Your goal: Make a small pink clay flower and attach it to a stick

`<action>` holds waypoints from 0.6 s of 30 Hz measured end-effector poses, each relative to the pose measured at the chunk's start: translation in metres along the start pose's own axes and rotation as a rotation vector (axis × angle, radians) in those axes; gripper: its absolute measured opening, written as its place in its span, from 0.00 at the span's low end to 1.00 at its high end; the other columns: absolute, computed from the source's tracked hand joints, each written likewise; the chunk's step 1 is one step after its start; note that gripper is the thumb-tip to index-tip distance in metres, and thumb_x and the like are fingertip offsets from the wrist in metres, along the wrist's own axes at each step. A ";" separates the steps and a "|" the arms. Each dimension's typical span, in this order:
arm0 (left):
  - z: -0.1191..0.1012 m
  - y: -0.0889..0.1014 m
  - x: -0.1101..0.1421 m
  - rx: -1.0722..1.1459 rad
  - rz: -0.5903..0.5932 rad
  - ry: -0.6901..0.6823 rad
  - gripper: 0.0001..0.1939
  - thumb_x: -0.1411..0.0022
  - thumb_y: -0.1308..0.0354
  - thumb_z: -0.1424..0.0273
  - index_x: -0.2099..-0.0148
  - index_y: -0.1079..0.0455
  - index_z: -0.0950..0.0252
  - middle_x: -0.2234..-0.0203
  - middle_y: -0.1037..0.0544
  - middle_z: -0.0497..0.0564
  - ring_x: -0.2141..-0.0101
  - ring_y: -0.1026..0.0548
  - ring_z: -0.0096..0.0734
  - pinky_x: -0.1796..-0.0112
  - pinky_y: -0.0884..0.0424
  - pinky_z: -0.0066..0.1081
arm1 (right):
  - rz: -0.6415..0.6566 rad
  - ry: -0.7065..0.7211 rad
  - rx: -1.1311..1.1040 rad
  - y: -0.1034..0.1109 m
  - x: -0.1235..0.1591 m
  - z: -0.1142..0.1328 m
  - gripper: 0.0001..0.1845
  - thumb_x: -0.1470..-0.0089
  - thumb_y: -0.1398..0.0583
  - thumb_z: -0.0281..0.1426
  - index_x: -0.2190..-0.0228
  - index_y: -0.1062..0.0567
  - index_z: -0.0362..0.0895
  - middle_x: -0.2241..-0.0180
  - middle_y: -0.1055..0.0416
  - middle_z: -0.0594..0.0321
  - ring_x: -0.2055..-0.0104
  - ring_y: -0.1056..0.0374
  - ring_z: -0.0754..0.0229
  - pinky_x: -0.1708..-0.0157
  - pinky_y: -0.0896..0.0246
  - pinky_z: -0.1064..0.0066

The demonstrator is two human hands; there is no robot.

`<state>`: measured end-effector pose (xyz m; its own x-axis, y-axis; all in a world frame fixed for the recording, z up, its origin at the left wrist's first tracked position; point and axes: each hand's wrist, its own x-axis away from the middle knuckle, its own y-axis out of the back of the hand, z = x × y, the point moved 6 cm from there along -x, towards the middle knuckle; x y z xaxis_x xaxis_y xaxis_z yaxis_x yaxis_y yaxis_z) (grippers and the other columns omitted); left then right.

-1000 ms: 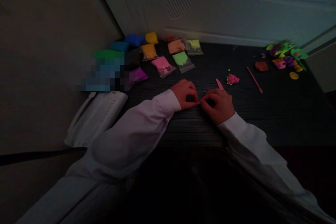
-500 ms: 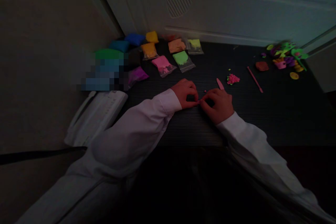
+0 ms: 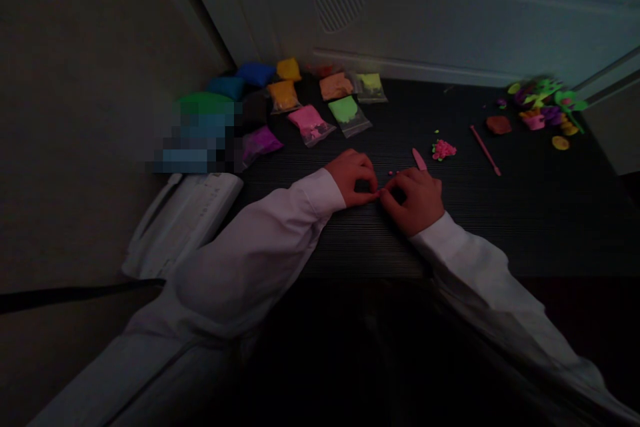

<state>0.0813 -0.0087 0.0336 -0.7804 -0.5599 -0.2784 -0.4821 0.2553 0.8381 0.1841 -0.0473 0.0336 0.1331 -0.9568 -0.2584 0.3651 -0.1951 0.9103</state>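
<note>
Head view: left hand (image 3: 351, 177) and right hand (image 3: 419, 201) pinch a tiny piece (image 3: 381, 191); tabletop (image 3: 365, 243) spreads toward its near edge (image 3: 370, 275).

"How's the bare left hand (image 3: 351, 175)?"
"Pinched, fingertips (image 3: 371, 198) just beside those of the bare right hand (image 3: 419, 201), pinched too."
"And the white-sleeved left arm (image 3: 250, 260)?"
"Angled inward, like the white-sleeved right arm (image 3: 493, 280)."

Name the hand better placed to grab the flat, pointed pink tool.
Probably the right hand: the tool lies just beyond its knuckles. The left hand is farther off. Both seem to pinch a tiny pinkish piece, though.
</note>
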 end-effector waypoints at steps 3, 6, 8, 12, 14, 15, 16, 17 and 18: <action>0.001 0.000 0.000 0.011 0.010 0.009 0.11 0.53 0.46 0.63 0.73 0.29 0.65 0.72 0.31 0.51 0.67 0.35 0.32 0.64 0.41 0.33 | 0.004 0.006 0.013 0.000 0.000 0.001 0.08 0.58 0.45 0.36 0.77 0.30 0.44 0.70 0.35 0.61 0.63 0.42 0.53 0.67 0.55 0.62; 0.001 0.001 -0.001 0.024 0.020 0.014 0.08 0.54 0.46 0.67 0.72 0.30 0.65 0.72 0.31 0.51 0.67 0.35 0.31 0.63 0.41 0.33 | 0.009 0.005 0.028 0.000 0.001 0.001 0.09 0.58 0.46 0.36 0.77 0.30 0.44 0.70 0.35 0.60 0.63 0.42 0.53 0.67 0.55 0.62; 0.001 0.002 -0.001 0.030 0.025 0.008 0.06 0.54 0.47 0.71 0.72 0.30 0.65 0.72 0.31 0.50 0.67 0.35 0.31 0.63 0.41 0.32 | 0.008 0.004 0.030 0.000 0.001 0.001 0.09 0.58 0.46 0.37 0.77 0.30 0.44 0.70 0.35 0.60 0.63 0.42 0.53 0.67 0.55 0.63; 0.000 0.003 -0.001 0.033 0.008 -0.018 0.07 0.55 0.47 0.71 0.72 0.29 0.65 0.73 0.31 0.50 0.68 0.34 0.30 0.63 0.41 0.31 | 0.008 0.002 0.028 0.000 0.000 0.001 0.09 0.58 0.45 0.36 0.78 0.30 0.44 0.70 0.35 0.60 0.63 0.42 0.53 0.67 0.55 0.62; -0.001 0.002 0.000 0.028 -0.002 -0.035 0.07 0.55 0.46 0.70 0.72 0.29 0.64 0.73 0.31 0.50 0.68 0.34 0.30 0.64 0.41 0.32 | 0.003 0.006 0.031 0.000 0.001 0.001 0.08 0.58 0.45 0.35 0.78 0.30 0.44 0.70 0.35 0.60 0.63 0.42 0.53 0.67 0.55 0.62; -0.001 0.002 0.000 0.023 -0.004 -0.044 0.07 0.55 0.46 0.70 0.71 0.29 0.63 0.73 0.31 0.50 0.68 0.35 0.31 0.64 0.41 0.32 | 0.000 0.008 0.031 0.000 0.001 0.001 0.08 0.58 0.45 0.35 0.77 0.30 0.44 0.70 0.35 0.60 0.63 0.42 0.53 0.67 0.55 0.62; -0.002 0.001 0.000 0.016 -0.007 -0.053 0.07 0.54 0.47 0.69 0.71 0.28 0.63 0.73 0.31 0.50 0.68 0.35 0.31 0.64 0.41 0.32 | -0.001 0.012 0.031 0.000 0.001 0.001 0.08 0.58 0.45 0.35 0.77 0.30 0.44 0.70 0.35 0.60 0.63 0.42 0.53 0.67 0.55 0.62; -0.002 0.000 0.000 0.009 -0.010 -0.060 0.07 0.54 0.47 0.69 0.71 0.28 0.63 0.73 0.31 0.50 0.68 0.35 0.31 0.64 0.41 0.32 | -0.001 0.014 0.030 0.001 0.001 0.001 0.08 0.58 0.45 0.35 0.77 0.31 0.44 0.70 0.35 0.60 0.64 0.42 0.53 0.67 0.55 0.63; -0.002 0.000 0.000 0.001 -0.012 -0.066 0.07 0.54 0.47 0.69 0.71 0.28 0.63 0.73 0.31 0.50 0.68 0.35 0.31 0.64 0.41 0.32 | 0.001 0.016 0.030 0.001 0.001 0.001 0.08 0.58 0.45 0.35 0.77 0.31 0.44 0.70 0.35 0.61 0.64 0.42 0.54 0.67 0.56 0.63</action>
<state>0.0821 -0.0106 0.0347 -0.7990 -0.5095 -0.3194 -0.4925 0.2498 0.8337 0.1835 -0.0489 0.0342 0.1479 -0.9535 -0.2626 0.3372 -0.2010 0.9197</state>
